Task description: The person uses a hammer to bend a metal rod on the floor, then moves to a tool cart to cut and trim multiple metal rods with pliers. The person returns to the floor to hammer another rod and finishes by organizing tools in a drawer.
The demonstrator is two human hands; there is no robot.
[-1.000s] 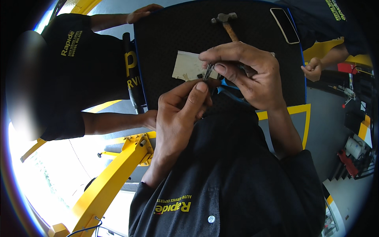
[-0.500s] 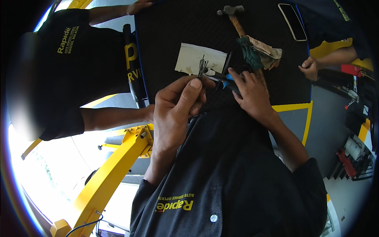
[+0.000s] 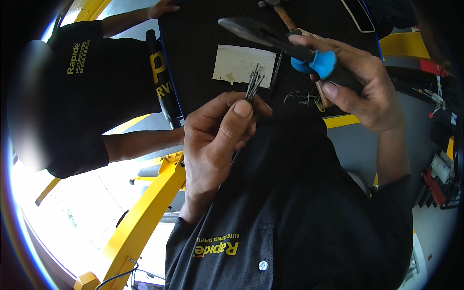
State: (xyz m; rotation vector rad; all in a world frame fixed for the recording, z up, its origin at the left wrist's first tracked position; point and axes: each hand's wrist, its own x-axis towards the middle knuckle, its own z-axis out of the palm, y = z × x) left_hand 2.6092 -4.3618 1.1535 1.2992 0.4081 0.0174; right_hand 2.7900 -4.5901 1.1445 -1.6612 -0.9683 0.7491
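Between thumb and fingertips, my left hand (image 3: 217, 135) pinches a small bundle of thin, dark metal wire pieces (image 3: 253, 86). The pieces stick up and fan out slightly at the top. My right hand (image 3: 367, 89) grips a pair of pliers (image 3: 323, 64) with blue and black handles, raised above the table. Their long dark jaws point to the upper left, apart from the bundle. Below the jaws, a creased off-white sheet of paper (image 3: 237, 60) lies on the black table top, behind my left hand.
A hammer (image 3: 285, 18) lies at the far side, partly hidden by the pliers and right hand. A phone (image 3: 360, 19) rests at the far right edge. Thin bent wire (image 3: 297, 94) lies near the front edge. A co-worker (image 3: 116, 87) stands at the left, one hand (image 3: 165, 8) at the table.
My right hand has lifted the pliers up and to the right, away from the bundle. The left hand keeps its pinch. A co-worker's hand at the right is no longer visible.
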